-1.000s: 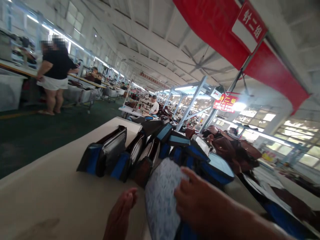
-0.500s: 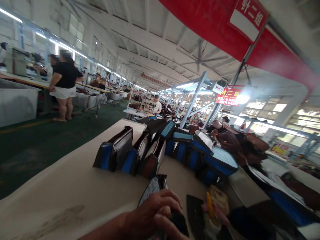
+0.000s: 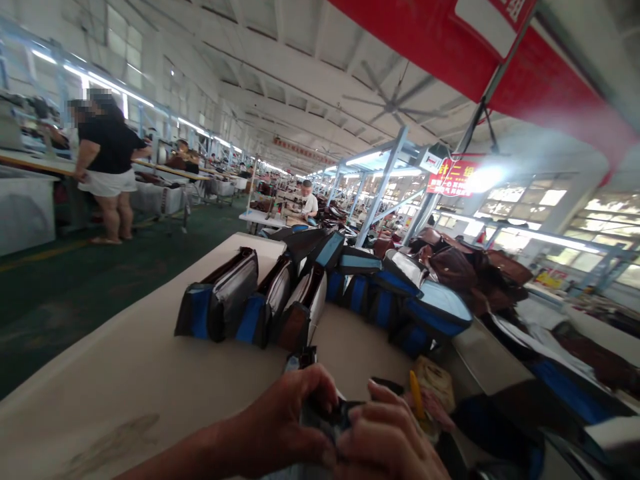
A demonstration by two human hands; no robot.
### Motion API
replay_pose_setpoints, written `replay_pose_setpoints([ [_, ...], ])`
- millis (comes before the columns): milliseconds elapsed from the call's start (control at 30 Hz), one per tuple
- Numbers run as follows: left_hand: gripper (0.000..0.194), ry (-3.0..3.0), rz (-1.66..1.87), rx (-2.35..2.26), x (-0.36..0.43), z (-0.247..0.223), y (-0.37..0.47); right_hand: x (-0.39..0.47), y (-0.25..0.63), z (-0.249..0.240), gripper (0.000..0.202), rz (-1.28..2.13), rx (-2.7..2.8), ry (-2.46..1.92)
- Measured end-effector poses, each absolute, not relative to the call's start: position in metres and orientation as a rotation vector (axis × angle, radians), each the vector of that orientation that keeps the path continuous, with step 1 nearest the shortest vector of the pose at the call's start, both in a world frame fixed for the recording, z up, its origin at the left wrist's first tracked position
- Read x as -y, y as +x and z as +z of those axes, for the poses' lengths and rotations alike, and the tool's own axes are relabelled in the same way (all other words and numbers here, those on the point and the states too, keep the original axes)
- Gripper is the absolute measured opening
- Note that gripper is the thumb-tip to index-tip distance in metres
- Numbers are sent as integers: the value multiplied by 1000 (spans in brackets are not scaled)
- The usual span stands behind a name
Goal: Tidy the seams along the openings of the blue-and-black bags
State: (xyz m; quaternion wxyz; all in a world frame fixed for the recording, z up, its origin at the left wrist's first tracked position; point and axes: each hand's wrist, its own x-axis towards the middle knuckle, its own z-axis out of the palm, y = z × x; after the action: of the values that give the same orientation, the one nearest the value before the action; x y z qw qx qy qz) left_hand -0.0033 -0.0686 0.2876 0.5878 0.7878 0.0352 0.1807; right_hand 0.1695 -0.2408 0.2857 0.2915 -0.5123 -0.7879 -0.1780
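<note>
At the bottom centre, my left hand (image 3: 285,423) is closed round the edge of a dark bag piece (image 3: 325,415), thumb and fingers pinching it. My right hand (image 3: 387,437) grips the same piece from the right, its fingers curled and slightly blurred. Most of the piece is hidden by both hands; a dark upper corner sticks up behind my left fingers. Beyond it, a brown and black bag (image 3: 295,323) stands on the pale table (image 3: 200,380), next to two blue and black bags, one of them at the left (image 3: 200,312).
More blue and black bags (image 3: 385,310) are piled behind. To the right lie a yellow-handled tool (image 3: 416,395), a tan block (image 3: 436,380) and dark pieces. Brown bags (image 3: 450,267) are heaped at the back right. A person in a black top (image 3: 106,150) stands across the aisle.
My hands have moved apart from their overlapped position and now hold the piece from both sides. The piece sits lower, with less of it showing. The view has shifted slightly.
</note>
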Motion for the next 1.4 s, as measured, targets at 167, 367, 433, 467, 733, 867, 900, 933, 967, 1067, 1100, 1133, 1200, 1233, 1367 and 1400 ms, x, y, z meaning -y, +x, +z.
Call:
replay_pose_setpoints([
  [167,34,1827,333,-11,75,289,11,238,179,304,78,602,1626,-1332],
  [367,35,1922,156,113,58,302,23,234,181,318,49,889,1511,-1536],
  [433,37,1874,73,130,56,307,23,235,178,323,47,903,1496,-1574],
  [467,38,1843,24,123,56,309,23,237,176,326,45,927,1483,-1562],
  [733,38,1747,-179,47,67,317,23,253,176,330,35,982,1514,-1541],
  [867,34,1775,-176,60,69,320,28,260,181,328,34,941,1491,-1531],
  [900,34,1768,-181,73,69,320,30,262,181,328,35,948,1469,-1537],
  [933,35,1759,-184,88,70,320,31,263,181,328,36,946,1453,-1546],
  [967,36,1751,-183,101,70,320,33,264,180,328,37,938,1442,-1558],
  [1067,40,1730,-165,147,74,318,38,265,176,331,40,909,1413,-1586],
  [1100,40,1726,-152,168,75,317,40,265,174,331,39,909,1393,-1582],
  [1133,39,1723,-139,190,76,317,41,264,172,332,38,920,1368,-1565],
  [1200,37,1720,-117,221,78,317,43,264,170,331,34,960,1326,-1501],
  [1233,36,1717,-110,225,79,317,44,263,170,331,32,984,1317,-1460],
  [1367,33,1698,-135,201,80,316,45,264,174,325,25,1056,1310,-1328],
  [1400,32,1694,-142,197,79,315,45,265,175,324,24,1066,1304,-1313],
])
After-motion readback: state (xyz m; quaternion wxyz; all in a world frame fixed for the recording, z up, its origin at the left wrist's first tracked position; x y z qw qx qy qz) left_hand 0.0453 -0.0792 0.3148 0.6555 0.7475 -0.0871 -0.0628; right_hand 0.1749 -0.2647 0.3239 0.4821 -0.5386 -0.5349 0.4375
